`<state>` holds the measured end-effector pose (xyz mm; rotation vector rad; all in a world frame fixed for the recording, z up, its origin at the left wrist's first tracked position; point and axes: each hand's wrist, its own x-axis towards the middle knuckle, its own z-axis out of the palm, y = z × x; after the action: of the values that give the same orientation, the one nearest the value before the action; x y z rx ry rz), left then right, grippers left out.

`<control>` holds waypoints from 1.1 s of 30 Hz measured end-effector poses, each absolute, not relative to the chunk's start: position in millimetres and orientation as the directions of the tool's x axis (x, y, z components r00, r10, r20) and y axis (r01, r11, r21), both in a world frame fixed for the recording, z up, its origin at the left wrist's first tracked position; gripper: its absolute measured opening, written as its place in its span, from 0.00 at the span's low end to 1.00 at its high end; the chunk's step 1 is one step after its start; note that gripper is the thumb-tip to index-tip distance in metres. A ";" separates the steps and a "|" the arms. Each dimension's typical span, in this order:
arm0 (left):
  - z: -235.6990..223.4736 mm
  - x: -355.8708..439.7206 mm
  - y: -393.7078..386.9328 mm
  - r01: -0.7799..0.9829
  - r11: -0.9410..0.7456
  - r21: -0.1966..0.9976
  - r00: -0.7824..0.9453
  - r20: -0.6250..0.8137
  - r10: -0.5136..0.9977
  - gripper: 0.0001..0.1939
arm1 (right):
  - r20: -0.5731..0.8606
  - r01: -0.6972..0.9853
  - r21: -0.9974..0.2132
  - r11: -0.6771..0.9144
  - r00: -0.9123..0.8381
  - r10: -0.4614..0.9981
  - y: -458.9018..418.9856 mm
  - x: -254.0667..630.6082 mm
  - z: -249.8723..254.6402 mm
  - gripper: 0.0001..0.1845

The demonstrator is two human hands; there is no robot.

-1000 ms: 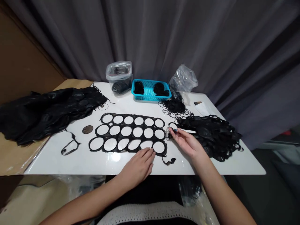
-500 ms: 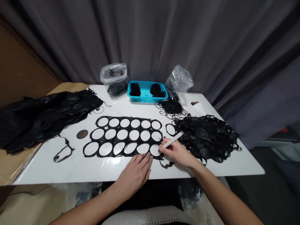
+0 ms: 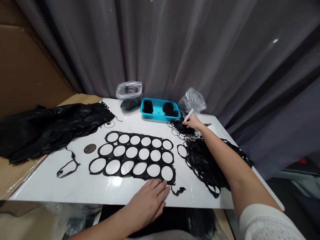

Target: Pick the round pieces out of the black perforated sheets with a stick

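Note:
A thin black sheet (image 3: 150,147) with three rows of round cut-outs lies flat on the white table. My left hand (image 3: 149,199) rests palm down at its lower right edge, fingers stretched out and touching the sheet's rim. Farther back, my right hand (image 3: 194,123) is closed round a slim white pen-like tool (image 3: 188,115), whose upper end points up and to the right. That hand is over a pile of thin black rings (image 3: 180,126); the tool's tip is too small to make out.
A blue basket (image 3: 157,116) holding black bundles stands behind, between two clear plastic bags (image 3: 129,96). Black scrap (image 3: 207,163) is heaped under my right forearm. A stack of black sheets (image 3: 55,125) covers the left side, near a dark disc (image 3: 90,148) and a loose strip (image 3: 68,171).
My right hand has moved with the white tool from the sheet's lower right hole back to the ring pile. My left hand stays at the sheet's edge. The view has tilted up slightly.

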<state>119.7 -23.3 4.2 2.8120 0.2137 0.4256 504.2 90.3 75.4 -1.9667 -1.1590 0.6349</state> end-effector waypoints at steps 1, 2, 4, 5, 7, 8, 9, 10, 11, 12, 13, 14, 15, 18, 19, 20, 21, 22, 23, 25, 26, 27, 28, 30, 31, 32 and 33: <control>7.4 118.3 -22.0 0.083 -0.941 0.327 0.953 0.250 0.171 0.23 | -0.018 0.521 -0.793 -0.315 0.498 0.867 89.2 510.8 75.6 0.16; 10.3 116.9 -20.5 0.061 -0.934 0.351 0.959 0.240 0.153 0.24 | 0.001 0.527 -0.785 -0.325 0.525 0.851 85.4 515.4 75.8 0.16; 14.2 114.8 -17.7 0.015 -0.924 0.383 0.965 0.238 0.114 0.25 | 0.072 0.561 -0.765 -0.316 0.562 0.824 69.7 515.9 74.9 0.14; 14.8 114.4 -16.8 0.005 -0.924 0.383 0.962 0.249 0.108 0.25 | 0.123 0.592 -0.749 -0.298 0.566 0.815 57.8 510.5 73.6 0.12; 13.0 114.6 -16.3 0.021 -0.936 0.352 0.953 0.274 0.125 0.24 | 0.233 0.663 -0.711 -0.235 0.537 0.811 26.9 486.2 68.8 0.08; 10.9 115.1 -16.8 0.041 -0.944 0.327 0.949 0.282 0.139 0.23 | 0.228 0.664 -0.721 -0.201 0.500 0.835 8.9 467.9 65.1 0.07; 8.3 115.8 -17.7 0.058 -0.953 0.297 0.946 0.288 0.148 0.22 | 0.198 0.629 -0.761 -0.162 0.462 0.865 -9.7 446.8 60.5 0.07; 5.4 116.5 -18.7 0.069 -0.961 0.267 0.945 0.290 0.149 0.21 | 0.162 0.581 -0.805 -0.123 0.414 0.896 -28.1 424.2 55.2 0.07; 2.5 117.2 -19.8 0.072 -0.969 0.238 0.946 0.291 0.142 0.20 | 0.102 0.536 -0.838 -0.102 0.337 0.936 -45.3 401.8 49.3 0.06; -0.1 117.7 -20.7 0.071 -0.975 0.211 0.947 0.292 0.133 0.20 | 0.056 0.492 -0.865 -0.103 0.297 0.953 -60.6 381.0 43.4 0.06; -2.3 118.1 -21.5 0.068 -0.979 0.190 0.947 0.298 0.124 0.20 | 0.034 0.463 -0.879 -0.115 0.300 0.953 -73.5 363.1 37.7 0.07; -3.9 118.4 -22.0 0.065 -0.982 0.176 0.947 0.301 0.117 0.20 | 0.003 0.455 -0.883 -0.116 0.252 0.968 -83.5 348.8 32.8 0.08; -4.9 118.5 -22.3 0.062 -0.984 0.169 0.947 0.301 0.111 0.20 | -0.014 0.446 -0.887 -0.120 0.234 0.972 -90.8 338.4 28.7 0.09; -5.1 118.1 -22.0 0.046 -0.983 0.177 0.951 0.294 0.097 0.21 | -0.032 0.420 -0.899 -0.126 0.225 0.974 -99.2 326.1 22.2 0.09; -4.6 117.9 -21.8 0.043 -0.982 0.183 0.952 0.290 0.096 0.22 | -0.033 0.407 -0.905 -0.127 0.231 0.972 -99.2 325.7 21.4 0.08; -4.1 117.6 -21.6 0.042 -0.981 0.189 0.953 0.289 0.097 0.22 | -0.035 0.394 -0.910 -0.126 0.232 0.972 -98.6 326.0 21.0 0.08; -3.7 117.3 -21.5 0.041 -0.980 0.195 0.952 0.289 0.098 0.22 | -0.037 0.382 -0.916 -0.124 0.228 0.973 -97.8 326.4 20.9 0.08; -3.3 117.1 -21.4 0.041 -0.979 0.200 0.953 0.288 0.099 0.22 | -0.039 0.376 -0.918 -0.123 0.223 0.974 -97.2 326.4 20.8 0.08; -3.1 117.0 -21.4 0.041 -0.978 0.203 0.953 0.286 0.099 0.22 | -0.038 0.377 -0.919 -0.121 0.219 0.975 -96.7 326.0 20.9 0.08; -2.6 116.9 -21.2 0.039 -0.978 0.206 0.954 0.282 0.097 0.22 | -0.027 0.394 -0.912 -0.111 0.212 0.977 -96.6 324.4 21.0 0.08; -2.3 116.9 -21.2 0.037 -0.977 0.209 0.955 0.281 0.096 0.22 | -0.018 0.409 -0.907 -0.105 0.210 0.978 -96.8 323.4 21.0 0.08; -1.9 117.0 -21.1 0.036 -0.977 0.210 0.956 0.278 0.095 0.22 | -0.010 0.423 -0.901 -0.099 0.209 0.978 -96.9 322.6 21.0 0.08; -1.4 117.0 -21.0 0.035 -0.977 0.210 0.957 0.276 0.093 0.22 | -0.003 0.435 -0.896 -0.095 0.208 0.978 -97.0 322.2 21.1 0.08; -0.5 117.1 -20.7 0.034 -0.978 0.208 0.958 0.271 0.090 0.22 | 0.000 0.446 -0.890 -0.095 0.208 0.978 -96.8 322.4 21.3 0.08; -0.1 117.1 -20.7 0.034 -0.978 0.207 0.959 0.268 0.091 0.22 | 0.000 0.448 -0.889 -0.096 0.211 0.978 -96.5 323.1 21.3 0.08; 0.1 117.1 -20.7 0.035 -0.977 0.209 0.959 0.267 0.091 0.22 | 0.001 0.451 -0.887 -0.097 0.212 0.977 -96.3 323.9 21.2 0.08; 0.1 117.0 -20.7 0.036 -0.977 0.212 0.959 0.269 0.094 0.22 | 0.005 0.456 -0.885 -0.094 0.211 0.977 -96.3 324.6 20.8 0.09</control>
<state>117.0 -20.7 0.1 2.9042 0.0977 0.4133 324.6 -96.3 20.8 -1.6803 -1.3607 0.8153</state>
